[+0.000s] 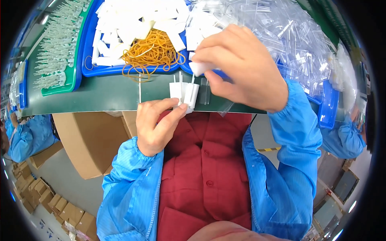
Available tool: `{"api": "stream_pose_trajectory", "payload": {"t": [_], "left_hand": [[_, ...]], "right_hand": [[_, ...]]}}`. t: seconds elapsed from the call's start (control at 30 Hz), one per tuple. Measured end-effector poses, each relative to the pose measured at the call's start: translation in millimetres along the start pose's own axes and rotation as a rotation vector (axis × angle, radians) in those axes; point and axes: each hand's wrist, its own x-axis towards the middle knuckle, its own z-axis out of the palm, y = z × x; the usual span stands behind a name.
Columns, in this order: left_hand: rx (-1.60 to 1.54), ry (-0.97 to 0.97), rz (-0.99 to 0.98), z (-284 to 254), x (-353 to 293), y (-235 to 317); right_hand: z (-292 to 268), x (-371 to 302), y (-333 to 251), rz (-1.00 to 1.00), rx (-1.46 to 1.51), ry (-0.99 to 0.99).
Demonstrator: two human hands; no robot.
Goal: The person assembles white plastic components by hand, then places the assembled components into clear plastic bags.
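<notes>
My left hand (pixel 155 125) is at the table's near edge, thumb and finger pinched at the lower end of a pair of white block-like pieces (pixel 190 96). Thin pale rods stand up from these pieces. Above them my right hand (pixel 245 66) pinches a small white block (pixel 201 67), slightly blurred, over the tip of one rod. Whether the block touches that rod I cannot tell. A clear plastic piece (pixel 205 93) lies just right of the white pieces, and one thin white stick (pixel 140 90) lies to their left.
A blue tray (pixel 100 71) contains white pieces and a heap of tan rubber bands (pixel 150 50). Clear plastic sleeves (pixel 289 36) pile up at the right. On the left, a green tray (pixel 76 80) bears several thin-tipped pieces. A cardboard box (pixel 90 140) stands below the table edge. Other people's blue sleeves show at both sides.
</notes>
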Motion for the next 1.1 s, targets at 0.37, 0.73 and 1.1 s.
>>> {"api": "stream_pose_trajectory", "payload": {"t": [0.37, 0.73, 1.1], "left_hand": [[-0.029, -0.077, 0.316, -21, 31, 34], [-0.089, -0.199, 0.387, -20, 52, 49], [-0.091, -0.247, 0.417, -19, 58, 50]], "right_hand": [[-3, -39, -42, 0.908, 1.313, 0.469], [-14, -64, -41, 0.902, 1.455, 0.456], [-13, -76, -30, 0.680, 1.396, 0.432]]}}
